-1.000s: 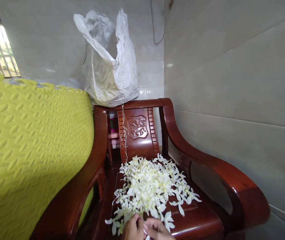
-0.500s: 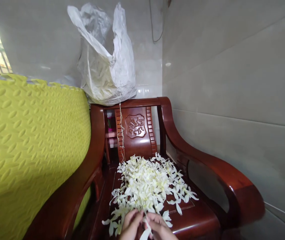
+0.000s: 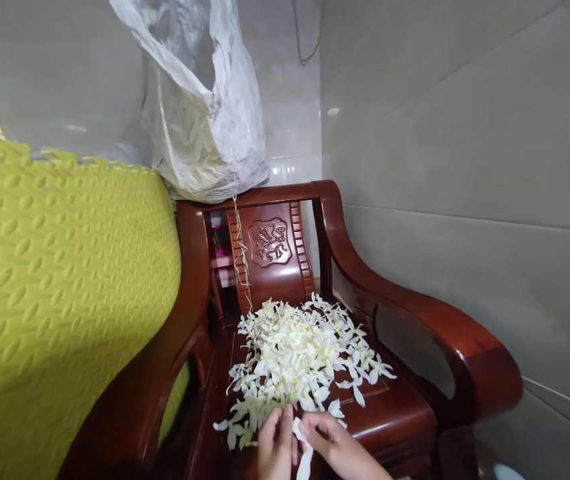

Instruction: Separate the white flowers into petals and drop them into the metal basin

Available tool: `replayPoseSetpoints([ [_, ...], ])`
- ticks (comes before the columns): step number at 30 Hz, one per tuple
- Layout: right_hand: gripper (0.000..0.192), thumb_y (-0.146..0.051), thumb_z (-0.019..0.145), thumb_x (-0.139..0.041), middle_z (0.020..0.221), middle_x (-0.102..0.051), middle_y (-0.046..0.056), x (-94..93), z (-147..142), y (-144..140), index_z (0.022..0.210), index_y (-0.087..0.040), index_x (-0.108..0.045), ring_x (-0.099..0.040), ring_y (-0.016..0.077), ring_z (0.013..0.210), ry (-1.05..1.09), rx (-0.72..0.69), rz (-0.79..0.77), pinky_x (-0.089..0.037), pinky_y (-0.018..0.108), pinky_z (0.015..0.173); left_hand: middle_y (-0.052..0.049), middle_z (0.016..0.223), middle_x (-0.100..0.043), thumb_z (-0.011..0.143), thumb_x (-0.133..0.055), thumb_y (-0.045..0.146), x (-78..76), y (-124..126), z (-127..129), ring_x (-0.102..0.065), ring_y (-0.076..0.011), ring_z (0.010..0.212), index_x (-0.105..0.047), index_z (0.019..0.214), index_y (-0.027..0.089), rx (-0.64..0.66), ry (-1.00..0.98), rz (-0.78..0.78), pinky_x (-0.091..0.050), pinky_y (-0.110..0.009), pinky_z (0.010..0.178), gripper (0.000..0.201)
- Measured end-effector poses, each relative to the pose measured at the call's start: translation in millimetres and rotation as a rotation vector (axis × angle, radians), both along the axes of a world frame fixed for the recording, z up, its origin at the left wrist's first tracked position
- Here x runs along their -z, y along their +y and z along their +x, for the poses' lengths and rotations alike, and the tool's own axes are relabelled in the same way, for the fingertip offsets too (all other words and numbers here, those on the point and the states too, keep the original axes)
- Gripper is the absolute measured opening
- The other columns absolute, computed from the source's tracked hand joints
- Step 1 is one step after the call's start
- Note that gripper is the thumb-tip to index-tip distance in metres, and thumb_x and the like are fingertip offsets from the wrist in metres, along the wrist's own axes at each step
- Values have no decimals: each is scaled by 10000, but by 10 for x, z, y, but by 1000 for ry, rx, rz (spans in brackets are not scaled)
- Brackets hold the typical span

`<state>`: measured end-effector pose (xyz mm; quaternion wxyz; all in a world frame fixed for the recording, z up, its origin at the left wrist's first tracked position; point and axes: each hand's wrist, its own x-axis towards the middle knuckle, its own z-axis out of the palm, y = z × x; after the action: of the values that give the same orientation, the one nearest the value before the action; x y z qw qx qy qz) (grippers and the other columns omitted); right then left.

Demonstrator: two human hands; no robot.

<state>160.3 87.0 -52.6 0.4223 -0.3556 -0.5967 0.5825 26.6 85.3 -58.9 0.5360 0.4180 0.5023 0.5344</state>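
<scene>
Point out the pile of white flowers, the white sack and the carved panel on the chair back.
pile of white flowers [image 3: 297, 353], head view, middle of the heap on the seat.
white sack [image 3: 199, 127], head view, its crumpled front.
carved panel [image 3: 269, 242], head view, centre of the carving.

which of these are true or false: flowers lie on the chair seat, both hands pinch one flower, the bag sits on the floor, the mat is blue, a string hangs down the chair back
1. White flowers lie piled on the seat of the wooden chair. True.
2. The left hand and right hand meet on one white flower at the front of the seat. True.
3. The white bag sits on the floor. False: it rests on top of the chair back.
4. The mat left of the chair is blue. False: it is yellow-green.
5. A string hangs down the chair back from under the bag. True.
</scene>
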Motion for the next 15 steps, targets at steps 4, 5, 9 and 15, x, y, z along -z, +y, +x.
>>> replayPoseSetpoints([
  [4, 276, -433, 787, -646, 694, -527, -1, -75, -30, -24, 679, -179, -643, -469, 181, 746, 62, 85, -55, -338, 283, 734, 60, 504, -372, 657, -632, 662, -169, -54, -151, -383, -93, 493, -416, 547, 187, -17, 68, 116, -357, -192, 482, 533],
  [5, 269, -422, 781, -656, 683, -506, -8, -84, -35, -19, 670, -178, -631, -457, 170, 731, 102, 100, -68, -335, 273, 715, 59, 513, -365, 675, -621, 655, -192, -54, -175, -376, -96, 506, -406, 546, 188, -24, 85, 136, -352, -194, 494, 530],
  [9, 236, -376, 712, -729, 689, -495, -15, -119, -52, -9, 696, -173, -609, -462, 146, 708, 247, 99, -115, -347, 250, 664, 65, 501, -337, 721, -593, 633, -232, -55, -214, -339, -94, 503, -390, 550, 189, -22, 132, 174, -318, -200, 504, 517],
  [15, 256, -300, 626, -803, 672, -586, 0, -282, -84, -17, 755, -147, -643, -530, 135, 628, 352, 12, -202, -405, 259, 631, 54, 489, -398, 758, -607, 556, -477, -173, -297, -377, -89, 489, -527, 626, 153, 70, 124, 176, -331, -199, 502, 432],
])
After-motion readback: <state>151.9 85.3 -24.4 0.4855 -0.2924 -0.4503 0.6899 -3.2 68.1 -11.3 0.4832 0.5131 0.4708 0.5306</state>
